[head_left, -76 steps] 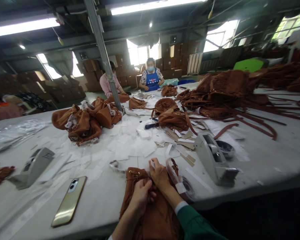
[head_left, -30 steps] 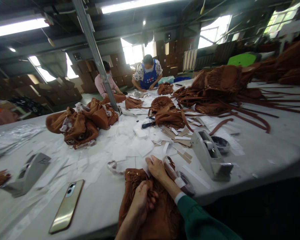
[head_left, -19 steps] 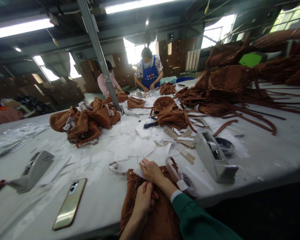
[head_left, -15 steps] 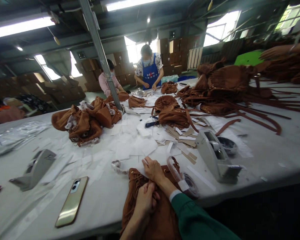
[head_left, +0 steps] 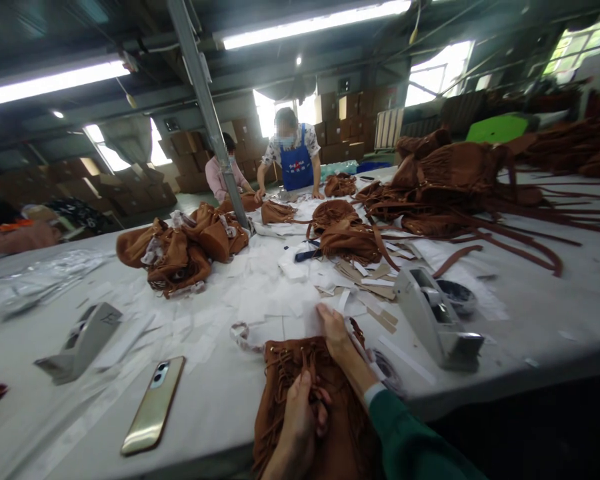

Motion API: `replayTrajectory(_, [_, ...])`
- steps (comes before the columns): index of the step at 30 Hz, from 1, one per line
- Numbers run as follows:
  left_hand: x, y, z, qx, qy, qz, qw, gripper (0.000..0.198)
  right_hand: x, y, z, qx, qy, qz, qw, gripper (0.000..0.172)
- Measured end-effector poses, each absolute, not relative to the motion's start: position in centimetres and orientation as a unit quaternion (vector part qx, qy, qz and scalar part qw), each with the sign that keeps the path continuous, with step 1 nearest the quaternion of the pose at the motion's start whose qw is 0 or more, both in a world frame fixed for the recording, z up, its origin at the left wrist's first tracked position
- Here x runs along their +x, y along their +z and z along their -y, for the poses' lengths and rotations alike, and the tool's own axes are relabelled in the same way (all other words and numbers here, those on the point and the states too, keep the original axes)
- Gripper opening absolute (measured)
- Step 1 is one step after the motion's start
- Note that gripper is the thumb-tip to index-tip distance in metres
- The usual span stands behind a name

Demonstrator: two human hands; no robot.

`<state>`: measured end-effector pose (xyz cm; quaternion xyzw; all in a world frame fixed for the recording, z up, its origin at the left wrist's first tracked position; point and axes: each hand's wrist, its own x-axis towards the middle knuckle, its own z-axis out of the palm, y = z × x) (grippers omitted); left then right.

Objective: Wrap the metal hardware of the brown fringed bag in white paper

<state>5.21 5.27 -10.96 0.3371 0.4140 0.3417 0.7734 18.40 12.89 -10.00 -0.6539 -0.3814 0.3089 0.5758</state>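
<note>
A brown fringed bag (head_left: 345,427) lies upright towards me at the table's front edge, its gathered top facing away. My left hand (head_left: 305,410) is closed round the thin brown drawstring cords (head_left: 307,363) at the front of the bag. Beyond the bag's top edge, my right hand (head_left: 334,331) pinches a thin sheet of white tissue paper (head_left: 314,319). A plastic-wrapped handle (head_left: 243,339) sticks out at the bag's left, and another wrapped strap lies to the right, partly behind my right forearm.
Grey tape dispensers stand at right (head_left: 437,320) and left (head_left: 83,343). A gold phone (head_left: 153,407) lies front left. Piles of brown bags (head_left: 185,247) (head_left: 455,180), paper strips and a metal pole (head_left: 213,120) are beyond. Two people work at the far side.
My right hand has left the bag's top and moved up and right, now with white tissue at its fingertips. The cords have come into view above my left hand. The aproned person leans lower.
</note>
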Motion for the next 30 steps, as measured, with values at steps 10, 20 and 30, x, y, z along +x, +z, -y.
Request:
replayTrajectory(10, [3.6,-7.4,-8.7,0.226,0.255,-0.422,0.840,0.033,18.8,-9.1,-2.5,-0.672,0.320,0.427,0.513,0.037])
replayTrajectory(20, [2.2,-3.7,-13.4,0.238,0.139,-0.346,0.897,0.024,19.0,-1.7,4.2,-0.707,-0.002,0.556,0.437,0.028])
replayTrajectory(30, [2.4,-3.4,-10.9,0.296,0.133,-0.414,0.851,0.041,15.8,-8.4,-3.8,-0.701,0.300,0.434,0.479,0.029])
